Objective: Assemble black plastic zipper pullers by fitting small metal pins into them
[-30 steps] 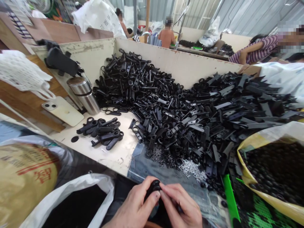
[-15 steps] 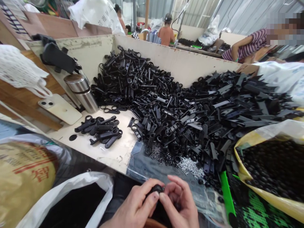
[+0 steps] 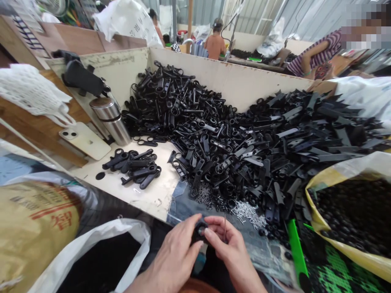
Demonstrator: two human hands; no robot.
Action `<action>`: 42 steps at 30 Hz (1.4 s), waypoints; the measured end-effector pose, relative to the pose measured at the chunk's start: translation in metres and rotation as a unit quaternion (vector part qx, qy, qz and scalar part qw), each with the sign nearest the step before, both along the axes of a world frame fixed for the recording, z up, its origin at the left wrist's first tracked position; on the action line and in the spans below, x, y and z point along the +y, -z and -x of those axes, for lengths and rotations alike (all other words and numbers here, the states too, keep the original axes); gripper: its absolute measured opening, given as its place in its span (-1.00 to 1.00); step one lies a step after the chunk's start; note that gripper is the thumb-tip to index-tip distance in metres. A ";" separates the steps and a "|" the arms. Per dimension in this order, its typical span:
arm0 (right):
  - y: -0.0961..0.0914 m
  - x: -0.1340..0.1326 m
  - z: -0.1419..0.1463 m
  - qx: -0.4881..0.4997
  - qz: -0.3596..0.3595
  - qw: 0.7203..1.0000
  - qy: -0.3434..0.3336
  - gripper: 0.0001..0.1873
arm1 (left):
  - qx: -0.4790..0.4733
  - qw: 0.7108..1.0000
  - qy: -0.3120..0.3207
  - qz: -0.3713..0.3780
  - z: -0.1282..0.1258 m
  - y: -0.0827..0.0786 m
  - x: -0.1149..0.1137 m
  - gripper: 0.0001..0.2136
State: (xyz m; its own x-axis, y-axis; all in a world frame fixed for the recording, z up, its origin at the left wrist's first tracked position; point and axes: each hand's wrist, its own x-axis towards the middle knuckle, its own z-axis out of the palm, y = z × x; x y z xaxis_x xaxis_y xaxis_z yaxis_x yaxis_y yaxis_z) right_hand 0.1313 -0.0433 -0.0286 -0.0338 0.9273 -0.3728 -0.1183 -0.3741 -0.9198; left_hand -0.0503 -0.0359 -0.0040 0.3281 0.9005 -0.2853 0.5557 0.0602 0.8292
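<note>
The left hand (image 3: pixel 175 254) curls its fingers closed around a small round black plastic piece (image 3: pixel 199 232), held just past the near edge of the bench (image 3: pixel 152 195). The right hand (image 3: pixel 229 248) meets it from the other side, its fingertips (image 3: pixel 210 232) pressed against the piece, and a thin metal pin (image 3: pixel 225 227) stands upright by those fingers, just beside the piece. A pale spot at the piece's middle faces up toward the camera; any long axis is hidden by the fingers, so its direction cannot be told. Ahead, a denim cloth (image 3: pixel 180 199) lies at the bench's near edge, with a scatter of small metal pins (image 3: pixel 249 213) on and beside it, below a large heap of black plastic pull tabs (image 3: pixel 214 142) reaching the far wall. A smaller group of tabs (image 3: pixel 131 167) lies toward the left edge, and a yellow-lined sack of black round pieces (image 3: pixel 351 215) sits off the right corner
</note>
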 end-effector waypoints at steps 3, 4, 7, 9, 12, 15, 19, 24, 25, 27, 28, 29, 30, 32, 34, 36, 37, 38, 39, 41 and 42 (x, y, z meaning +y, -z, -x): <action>-0.004 0.006 0.004 -0.008 0.002 1.000 -0.018 -0.48 | -0.071 0.985 -0.033 0.152 0.004 -0.002 0.007 -0.75; -0.004 0.007 0.005 -0.013 -0.010 0.999 -0.027 -0.49 | -0.106 0.975 -0.031 0.194 0.004 -0.003 0.009 -0.79; -0.004 0.009 0.005 -0.028 -0.050 0.997 -0.059 -0.51 | -0.189 0.942 -0.020 0.277 0.005 -0.006 0.013 -0.78; -0.003 0.010 0.004 -0.037 -0.071 0.994 -0.079 -0.53 | -0.205 0.934 -0.017 0.292 0.005 -0.008 0.013 -0.73; -0.002 0.012 0.001 -0.063 -0.087 0.988 -0.106 -0.56 | -0.209 0.932 -0.026 0.294 0.006 -0.010 0.011 -0.66; 0.000 0.013 -0.002 -0.099 -0.094 0.982 -0.127 -0.58 | -0.204 0.929 -0.041 0.307 0.008 -0.009 0.008 -0.57; 0.003 0.014 -0.002 -0.143 -0.101 0.975 -0.139 -0.59 | -0.200 0.925 -0.056 0.319 0.005 -0.011 0.006 -0.42; 0.001 0.012 -0.008 -0.151 -0.112 0.970 -0.154 -0.57 | -0.243 0.903 -0.120 0.332 0.006 -0.011 0.010 -0.31; 0.000 0.011 -0.013 -0.172 -0.122 0.966 -0.150 -0.58 | -0.252 0.899 -0.143 0.328 0.009 -0.010 0.010 -0.30; -0.003 0.010 -0.025 -0.235 -0.149 0.952 -0.129 -0.62 | -0.263 0.890 -0.197 0.315 0.018 -0.009 0.010 -0.28; -0.004 0.010 -0.032 -0.270 -0.164 0.942 -0.115 -0.65 | -0.265 0.887 -0.223 0.306 0.022 -0.008 0.010 -0.29; -0.006 0.010 -0.038 -0.304 -0.177 0.930 -0.104 -0.68 | -0.265 0.885 -0.239 0.299 0.025 -0.007 0.010 -0.31; -0.006 0.010 -0.043 -0.334 -0.189 0.918 -0.098 -0.70 | -0.267 0.885 -0.246 0.291 0.027 -0.006 0.011 -0.35; -0.007 0.014 -0.048 -0.378 -0.211 0.896 -0.100 -0.72 | -0.277 0.890 -0.244 0.266 0.023 -0.004 0.013 -0.47; -0.004 0.020 -0.047 -0.408 -0.237 0.875 -0.111 -0.71 | -0.296 0.895 -0.234 0.238 0.011 -0.003 0.017 -0.60; 0.000 0.027 -0.041 -0.438 -0.263 0.852 -0.114 -0.66 | -0.328 0.885 -0.239 0.228 -0.002 -0.004 0.023 -0.65; 0.003 0.030 -0.037 -0.454 -0.271 0.841 -0.110 -0.64 | -0.351 0.873 -0.248 0.229 -0.006 -0.007 0.025 -0.64; 0.005 0.033 -0.034 -0.471 -0.277 0.832 -0.103 -0.62 | -0.377 0.858 -0.260 0.233 -0.008 -0.011 0.027 -0.63; 0.008 0.036 -0.031 -0.485 -0.280 0.823 -0.095 -0.60 | -0.401 0.842 -0.273 0.237 -0.007 -0.015 0.026 -0.62; 0.012 0.040 -0.028 -0.506 -0.283 0.811 -0.082 -0.59 | -0.433 0.819 -0.293 0.237 0.004 -0.024 0.018 -0.64; 0.014 0.041 -0.026 -0.513 -0.285 0.806 -0.075 -0.58 | -0.429 0.824 -0.289 0.233 0.013 -0.027 0.011 -0.66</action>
State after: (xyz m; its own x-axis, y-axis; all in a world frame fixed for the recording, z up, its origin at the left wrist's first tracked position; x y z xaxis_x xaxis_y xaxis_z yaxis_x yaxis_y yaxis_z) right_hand 0.1576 -0.0022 -0.0422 -0.1074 0.9718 0.2099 0.8215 0.2056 -0.5319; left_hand -0.0635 -0.0246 0.0232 0.1440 0.8354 -0.5305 -0.4556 0.5318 0.7138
